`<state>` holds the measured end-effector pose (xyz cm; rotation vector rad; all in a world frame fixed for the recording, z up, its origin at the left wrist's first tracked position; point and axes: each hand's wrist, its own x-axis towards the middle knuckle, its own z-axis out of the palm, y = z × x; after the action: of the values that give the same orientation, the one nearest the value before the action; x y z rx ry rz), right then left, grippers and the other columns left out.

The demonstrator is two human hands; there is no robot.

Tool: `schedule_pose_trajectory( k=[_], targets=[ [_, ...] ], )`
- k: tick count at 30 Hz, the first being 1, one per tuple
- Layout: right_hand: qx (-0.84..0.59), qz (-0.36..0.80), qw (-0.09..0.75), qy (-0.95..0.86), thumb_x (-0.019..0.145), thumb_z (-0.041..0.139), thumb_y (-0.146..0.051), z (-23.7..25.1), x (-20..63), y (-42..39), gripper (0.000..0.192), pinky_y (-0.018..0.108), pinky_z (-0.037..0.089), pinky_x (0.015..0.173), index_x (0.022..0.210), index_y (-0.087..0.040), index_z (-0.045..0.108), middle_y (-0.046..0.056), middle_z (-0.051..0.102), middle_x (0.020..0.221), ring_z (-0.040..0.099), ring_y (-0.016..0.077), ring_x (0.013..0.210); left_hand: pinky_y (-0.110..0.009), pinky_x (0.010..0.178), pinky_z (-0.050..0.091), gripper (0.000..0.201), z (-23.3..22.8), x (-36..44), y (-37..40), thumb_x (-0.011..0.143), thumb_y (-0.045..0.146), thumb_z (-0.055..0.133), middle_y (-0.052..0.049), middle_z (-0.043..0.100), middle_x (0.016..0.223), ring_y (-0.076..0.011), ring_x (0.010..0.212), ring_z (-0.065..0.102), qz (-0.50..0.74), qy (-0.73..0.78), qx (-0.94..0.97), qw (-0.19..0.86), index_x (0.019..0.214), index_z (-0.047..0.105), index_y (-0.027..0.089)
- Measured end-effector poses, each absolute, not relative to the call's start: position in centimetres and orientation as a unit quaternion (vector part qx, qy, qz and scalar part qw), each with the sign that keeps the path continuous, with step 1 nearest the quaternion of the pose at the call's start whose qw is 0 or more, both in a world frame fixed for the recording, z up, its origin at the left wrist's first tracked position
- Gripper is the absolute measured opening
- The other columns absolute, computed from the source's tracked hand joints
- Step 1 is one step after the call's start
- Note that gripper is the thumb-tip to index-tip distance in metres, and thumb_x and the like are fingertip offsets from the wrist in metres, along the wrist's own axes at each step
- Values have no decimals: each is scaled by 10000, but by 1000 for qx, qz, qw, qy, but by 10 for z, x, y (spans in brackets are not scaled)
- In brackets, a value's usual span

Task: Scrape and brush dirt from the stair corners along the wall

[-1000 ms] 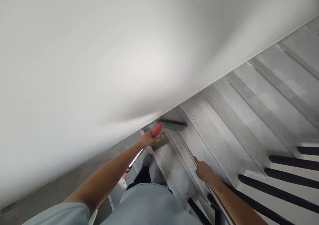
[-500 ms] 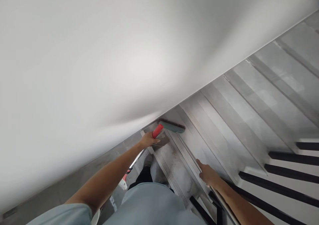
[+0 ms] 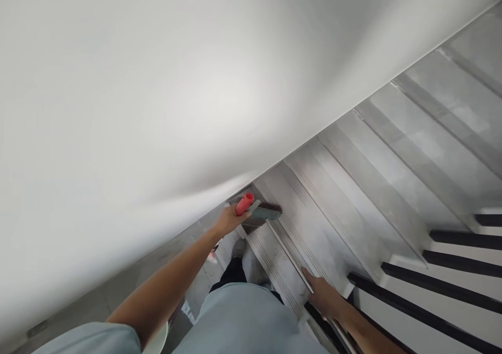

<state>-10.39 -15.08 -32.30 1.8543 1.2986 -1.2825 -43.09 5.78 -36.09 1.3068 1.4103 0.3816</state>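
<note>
My left hand is closed round a pole with a red grip, whose lower part is mostly hidden behind my forearm. Just right of that hand is a broom head with a grey-green back and brown bristles. It lies by the wall end of a step. From it a thin pale broom handle slants down to my right hand, which is wrapped round it. Below my left hand, a dark tray-like shape with pale edges is partly covered; I cannot tell whether it joins the pole.
Grey stairs with grooved edges climb to the right along a white wall. Black railing bars line the lower right side. My shoe is on a lower step. A pale round rim shows at bottom left.
The broom head has moved down and left, closer to my left hand, and its bristles now show more. My left hand has shifted slightly left with the red grip.
</note>
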Motion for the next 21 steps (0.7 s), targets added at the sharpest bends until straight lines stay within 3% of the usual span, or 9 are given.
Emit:
schedule_pose_trajectory(
  k=[3, 7, 11, 14, 16, 19, 21],
  targets=[
    [712, -442, 277, 470, 827, 416, -72, -319, -95, -143, 838, 274, 531, 669, 1626, -130, 170, 193, 721, 1123, 727, 196, 720, -333, 667, 440, 291, -352, -451, 49, 761, 515, 662, -8, 621, 674, -207, 674, 576, 188, 593, 566, 541, 719, 618, 230],
    [736, -381, 289, 480, 862, 424, -87, -348, -114, -99, 778, 337, 516, 883, 1607, -44, 202, 243, 701, 1178, 708, 273, 1051, -344, 789, 485, 281, -354, -473, 31, 764, 514, 673, -36, 722, 854, -231, 823, 651, 236, 597, 554, 530, 756, 658, 234],
    [746, -400, 272, 458, 813, 431, -17, -371, -139, -96, 810, 341, 520, 876, 1587, 24, 197, 298, 659, 1258, 715, 275, 1048, -386, 915, 484, 303, -370, -479, 23, 740, 539, 684, -90, 728, 971, -289, 1038, 638, 266, 625, 567, 466, 773, 673, 238],
    [710, -450, 256, 476, 761, 475, -9, -357, -132, -133, 837, 303, 524, 873, 1574, 2, 276, 265, 690, 1226, 699, 265, 1096, -399, 873, 501, 337, -379, -476, 31, 710, 555, 715, -110, 713, 943, -314, 1044, 631, 234, 687, 541, 426, 808, 713, 233],
    [699, -484, 236, 470, 762, 477, -42, -337, -117, -163, 841, 267, 537, 777, 1585, -69, 304, 202, 736, 1138, 736, 228, 944, -369, 793, 506, 336, -381, -475, 40, 707, 557, 724, -83, 692, 844, -280, 900, 653, 230, 705, 510, 436, 743, 690, 224],
    [733, -504, 211, 405, 823, 461, -129, -314, -98, -186, 830, 259, 511, 592, 1619, -145, 228, 125, 763, 953, 705, 183, 635, -323, 691, 490, 349, -380, -470, 54, 679, 542, 760, -17, 627, 654, -203, 662, 617, 250, 706, 438, 497, 674, 626, 219],
    [763, -484, 194, 383, 854, 468, -156, -315, -94, -180, 821, 271, 508, 597, 1621, -99, 184, 132, 757, 907, 701, 196, 637, -303, 642, 490, 359, -379, -461, 61, 681, 549, 758, 4, 623, 630, -179, 603, 609, 261, 697, 401, 533, 739, 625, 222]
  ],
)
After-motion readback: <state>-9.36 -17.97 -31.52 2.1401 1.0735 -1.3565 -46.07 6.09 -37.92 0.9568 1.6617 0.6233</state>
